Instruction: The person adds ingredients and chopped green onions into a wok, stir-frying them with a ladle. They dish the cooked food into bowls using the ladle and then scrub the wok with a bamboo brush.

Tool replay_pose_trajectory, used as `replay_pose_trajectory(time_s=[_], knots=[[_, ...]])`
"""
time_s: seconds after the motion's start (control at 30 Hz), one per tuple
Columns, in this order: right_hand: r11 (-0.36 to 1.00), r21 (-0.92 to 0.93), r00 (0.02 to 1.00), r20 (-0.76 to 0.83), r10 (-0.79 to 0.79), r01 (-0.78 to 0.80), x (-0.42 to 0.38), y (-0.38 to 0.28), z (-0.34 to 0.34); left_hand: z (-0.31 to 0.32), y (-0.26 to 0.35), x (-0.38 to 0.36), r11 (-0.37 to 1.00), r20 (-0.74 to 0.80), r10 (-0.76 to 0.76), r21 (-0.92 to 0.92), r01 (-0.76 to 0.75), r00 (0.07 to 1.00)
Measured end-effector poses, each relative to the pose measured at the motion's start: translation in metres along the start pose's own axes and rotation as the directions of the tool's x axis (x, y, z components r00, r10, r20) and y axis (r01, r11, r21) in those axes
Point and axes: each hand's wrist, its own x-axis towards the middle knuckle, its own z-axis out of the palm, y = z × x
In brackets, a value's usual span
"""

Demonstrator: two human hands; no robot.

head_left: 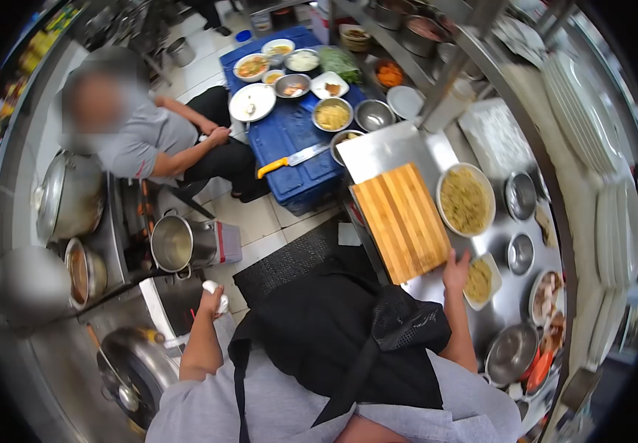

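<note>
My left hand (210,301) is closed around a crumpled white cloth (217,295), held out over the floor beside the stove. My right hand (457,273) has its fingers apart, right at the near corner of a striped wooden cutting board (402,221). Just to the right of those fingers is a square white dish (481,282) of pale yellow food. Beyond it, a round white bowl (465,199) heaped with similar yellowish food stands against the board's right side. Board and dishes are on a steel counter (385,149).
Small steel bowls (520,254) line the counter's right. On the blue table (289,181) lie a yellow-handled knife (293,160) and several filled dishes. A person in grey (156,136) sits beside it. A tall pot (173,244) and a wok (138,376) are on my left.
</note>
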Motion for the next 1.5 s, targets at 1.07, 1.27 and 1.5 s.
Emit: replay_pose_trajectory(time_s=[1.07, 1.27, 1.5], knots=[[-0.742, 0.654, -0.903, -0.219, -0.37, 0.145, -0.488, -0.555, -0.145, 0.04, -0.35, -0.212, 0.902, -0.465, -0.279, -0.428, 0.062, 0.84], [-0.666, 0.716, -0.977, 0.119, -0.179, 0.21, -0.639, -0.527, -0.124, -0.059, -0.296, -0.325, 0.793, -0.627, -0.286, -0.58, -0.189, 0.725], [-0.606, 0.788, -0.92, 0.152, 0.36, -0.107, -0.811, -0.545, 0.122, -0.096, -0.342, -0.377, 0.504, -0.707, -0.447, -0.705, -0.499, 0.547]])
